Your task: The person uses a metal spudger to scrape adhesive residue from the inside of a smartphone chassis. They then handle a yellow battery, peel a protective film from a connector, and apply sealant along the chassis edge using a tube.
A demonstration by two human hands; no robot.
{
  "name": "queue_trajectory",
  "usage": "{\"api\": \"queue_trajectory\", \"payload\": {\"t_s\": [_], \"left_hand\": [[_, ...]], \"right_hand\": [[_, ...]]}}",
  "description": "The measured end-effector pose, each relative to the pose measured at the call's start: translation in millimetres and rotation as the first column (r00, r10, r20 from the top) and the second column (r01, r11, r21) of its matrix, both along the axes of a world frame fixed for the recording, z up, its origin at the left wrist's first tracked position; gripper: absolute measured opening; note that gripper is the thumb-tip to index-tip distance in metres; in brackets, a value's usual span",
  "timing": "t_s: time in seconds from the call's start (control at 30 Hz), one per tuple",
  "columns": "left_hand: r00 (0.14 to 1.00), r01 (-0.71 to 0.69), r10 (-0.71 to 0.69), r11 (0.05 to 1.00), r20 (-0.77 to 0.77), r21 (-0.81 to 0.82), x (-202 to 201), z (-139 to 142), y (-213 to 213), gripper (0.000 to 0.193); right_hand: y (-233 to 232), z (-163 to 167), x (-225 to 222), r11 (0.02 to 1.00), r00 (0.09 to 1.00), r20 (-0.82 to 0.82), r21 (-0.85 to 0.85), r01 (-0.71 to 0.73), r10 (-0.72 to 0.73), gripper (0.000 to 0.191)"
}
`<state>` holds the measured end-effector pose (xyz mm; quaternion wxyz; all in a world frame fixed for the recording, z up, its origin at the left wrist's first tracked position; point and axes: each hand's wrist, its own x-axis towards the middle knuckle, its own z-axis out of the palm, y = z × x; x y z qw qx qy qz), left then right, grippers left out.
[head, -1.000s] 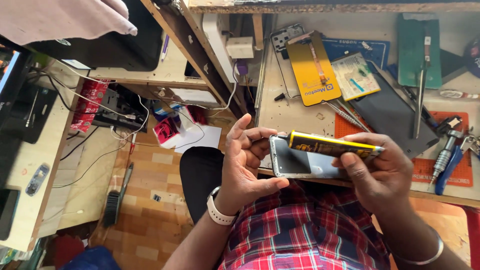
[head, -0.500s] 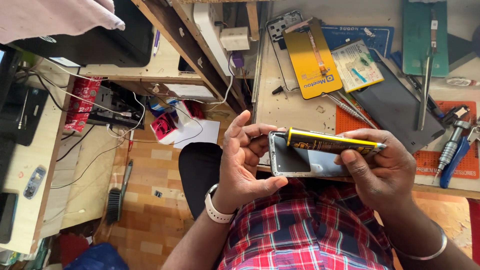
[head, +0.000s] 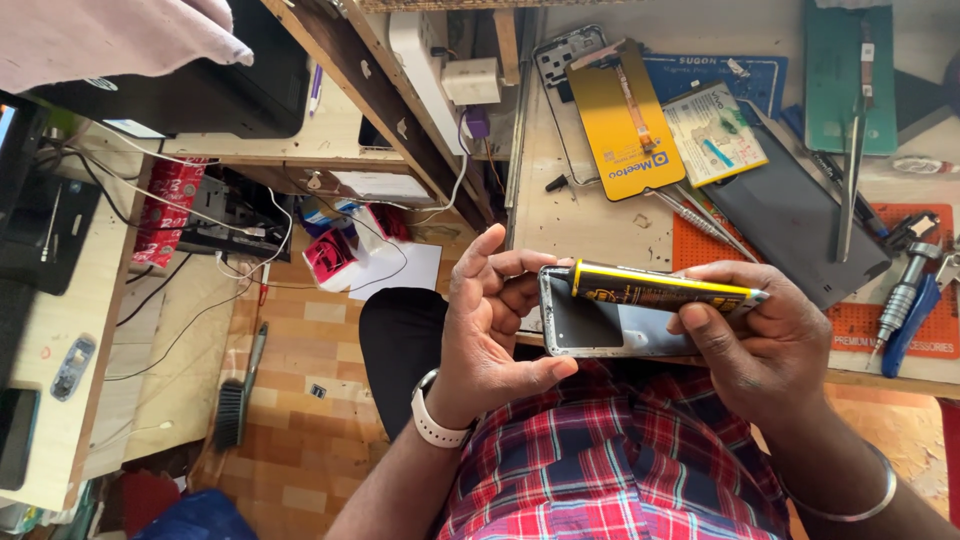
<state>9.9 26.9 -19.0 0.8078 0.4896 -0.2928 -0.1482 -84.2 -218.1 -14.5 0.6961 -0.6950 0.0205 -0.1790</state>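
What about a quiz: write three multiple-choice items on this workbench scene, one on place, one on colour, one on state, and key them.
1. Where is the yellow tube?
A. on the floor
B. in the right hand, over the phone
C. on the shelf

2. What colour is the left wrist's watch band?
A. white
B. black
C. red

3. How is the phone held?
A. lying flat on the bench
B. inside a box
C. between both hands

Key: B, the right hand's fingers pinch the tube against the phone; A, the band is white; C, the left hand grips its end and the right hand the other.
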Motion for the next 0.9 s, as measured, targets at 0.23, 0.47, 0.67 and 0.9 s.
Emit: {"api": "queue_trajectory", "payload": {"t_s": [0.23, 0.47, 0.67, 0.9], "left_hand": [[1.000, 0.000, 0.000, 1.000, -0.009, 0.005, -0.8, 0.8, 0.5, 0.117], [1.000, 0.004, -0.004, 1.000, -0.012, 0.005, -1.1, 0.9, 0.8, 0.118], [0.999, 0.012, -0.012, 1.000, -0.031, -0.011, -0.7, 0.2, 1.5, 0.119], [1.000, 0.016, -0.017, 1.000, -0.022, -0.016, 0.2, 0.1, 1.9, 0.119]], "right_hand": [[-1.6, -1.6, -1.6, 1.000, 1.000, 0.005, 0.020, -0.012, 0.012, 0.028], [-2.3, -3.0, -3.2, 1.000, 1.000, 0.009, 0.020, -0.013, 0.013, 0.028], [-2.7, -2.7, -5.0, 1.000, 1.000, 0.010, 0.011, -0.012, 0.012, 0.027], [-4.0, -1.5, -5.4, 1.000, 1.000, 0.011, 0.017, -0.025, 0.025, 0.027]]}}
